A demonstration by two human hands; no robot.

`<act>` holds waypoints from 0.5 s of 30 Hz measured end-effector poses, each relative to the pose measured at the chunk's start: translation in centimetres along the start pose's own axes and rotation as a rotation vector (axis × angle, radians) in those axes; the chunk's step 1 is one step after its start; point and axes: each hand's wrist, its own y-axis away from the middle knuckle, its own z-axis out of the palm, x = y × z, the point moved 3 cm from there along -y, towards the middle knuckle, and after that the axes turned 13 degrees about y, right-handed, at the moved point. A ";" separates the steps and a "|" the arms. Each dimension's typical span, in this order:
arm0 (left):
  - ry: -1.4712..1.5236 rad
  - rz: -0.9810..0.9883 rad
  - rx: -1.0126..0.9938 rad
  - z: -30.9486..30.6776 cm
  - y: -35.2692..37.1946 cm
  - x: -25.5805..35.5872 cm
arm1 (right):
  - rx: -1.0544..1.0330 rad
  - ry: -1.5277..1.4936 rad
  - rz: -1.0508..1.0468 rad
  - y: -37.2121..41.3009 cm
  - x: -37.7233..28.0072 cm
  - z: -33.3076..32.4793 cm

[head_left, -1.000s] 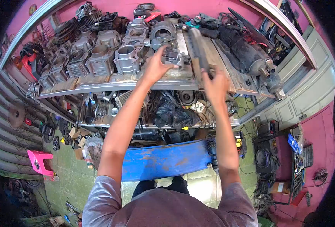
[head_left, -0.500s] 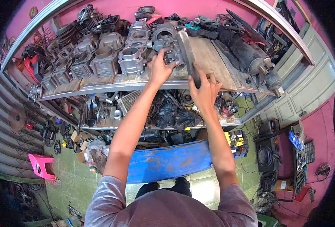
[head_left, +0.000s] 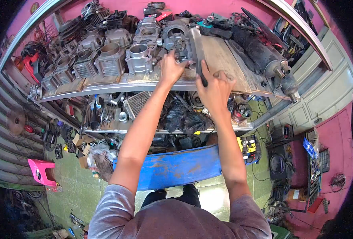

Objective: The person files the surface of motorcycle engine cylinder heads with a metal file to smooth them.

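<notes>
My left hand [head_left: 171,70] is at the front of the shelf, its fingers bent against a grey metal part [head_left: 179,47]. What its fingertips grip is too small to make out. My right hand [head_left: 214,85] is closed round the near end of a long dark flat bar [head_left: 197,47]. The bar lies lengthwise on the shelf, between the grey part and a bare wooden board [head_left: 220,59]. Left of my left hand stands a silver cylinder block [head_left: 139,59], with more blocks [head_left: 110,59] in a row beside it.
Exhaust mufflers [head_left: 264,59] lie at the shelf's right. A lower shelf [head_left: 144,130] holds a black plastic bag [head_left: 180,115] and metal parts. A blue panel [head_left: 176,169] is below my forearms. A pink stool [head_left: 43,172] stands on the floor at left.
My right hand has closed more tightly round the near end of the bar. My left hand has curled its fingers in slightly. The view has shifted a little.
</notes>
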 end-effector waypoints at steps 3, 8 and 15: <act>-0.015 0.011 -0.008 0.1 -0.3 -0.4 | -0.009 0.045 -0.018 -0.7 -0.5 0.6; -0.028 0.096 0.030 0.6 -0.6 -1.2 | -0.048 -0.024 -0.009 -0.5 -0.2 -1.1; 0.076 0.080 0.059 0.5 -0.6 -1.3 | 0.025 0.003 0.006 -0.4 -0.4 0.7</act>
